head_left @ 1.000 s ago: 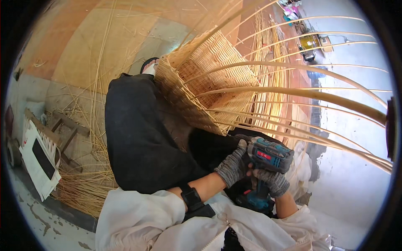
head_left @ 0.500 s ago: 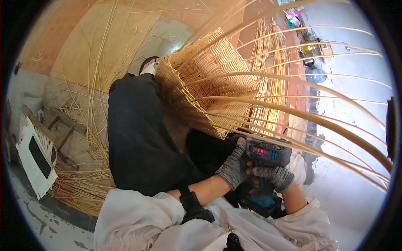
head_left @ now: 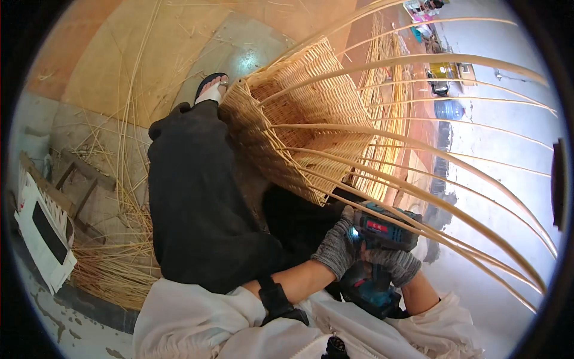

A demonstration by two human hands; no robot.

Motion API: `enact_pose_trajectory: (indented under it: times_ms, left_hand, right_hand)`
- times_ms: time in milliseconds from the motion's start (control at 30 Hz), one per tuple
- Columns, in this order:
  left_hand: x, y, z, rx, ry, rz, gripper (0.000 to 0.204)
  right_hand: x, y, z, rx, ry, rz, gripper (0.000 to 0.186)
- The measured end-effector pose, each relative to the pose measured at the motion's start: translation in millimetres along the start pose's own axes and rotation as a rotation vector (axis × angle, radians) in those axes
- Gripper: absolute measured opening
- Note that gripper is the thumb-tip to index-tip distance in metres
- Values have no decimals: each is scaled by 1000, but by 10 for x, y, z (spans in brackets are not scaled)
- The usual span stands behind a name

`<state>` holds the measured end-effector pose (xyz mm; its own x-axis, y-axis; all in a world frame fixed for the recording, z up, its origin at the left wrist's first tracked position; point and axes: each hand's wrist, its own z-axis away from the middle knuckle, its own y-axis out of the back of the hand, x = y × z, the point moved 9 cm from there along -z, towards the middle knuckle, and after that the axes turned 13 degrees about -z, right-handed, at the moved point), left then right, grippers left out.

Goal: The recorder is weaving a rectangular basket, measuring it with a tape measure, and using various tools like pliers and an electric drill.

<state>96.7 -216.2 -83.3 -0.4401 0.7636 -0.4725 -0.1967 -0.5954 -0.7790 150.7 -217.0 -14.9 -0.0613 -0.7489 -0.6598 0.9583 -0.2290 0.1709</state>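
Note:
A blue and black cordless drill [head_left: 385,228] lies sideways in front of my lap, its small light glowing at the front end. My right hand [head_left: 394,265], in a grey knit glove, is closed around its handle, above the battery. My left hand [head_left: 336,248], gloved alike, is closed at the drill's front end. Its fingertips are partly hidden, as is any bit. Just beyond my hands, a woven wicker basket [head_left: 323,78] rests tilted by my legs, its opening showing. Long uncut rods [head_left: 430,149] fan out from its near edge to the right, some passing over the drill.
Bundled rods [head_left: 388,84] lie along the floor behind the basket. At left are a wooden frame [head_left: 81,185], a white panel with a dark strip [head_left: 36,224] and a heap of thin canes [head_left: 113,272]. A blue water bottle [head_left: 448,109] stands by the white wall.
The drill's light has come on. My view has shifted a little; the basket and its rods sit slightly lower and farther right. Both hands stay at the drill.

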Motion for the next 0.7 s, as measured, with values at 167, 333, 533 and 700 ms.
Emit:
enact_pose_trajectory:
  times_ms: [167,333,533,700]
  left_hand:
    - [24,-11,15,-74,-8,52,41]
    - [-31,111,-116,-72,63,37,43]
    - [61,-107,94,-89,25,8,44]
    - [84,-35,69,7,34,24,43]
  right_hand:
    - [-89,-111,105,59,2,10,48]
    - [-122,-305,187,44,-201,-49,32]
    - [-183,-317,164,83,-89,-17,25]
    - [-21,-259,134,161,-253,-110,24]
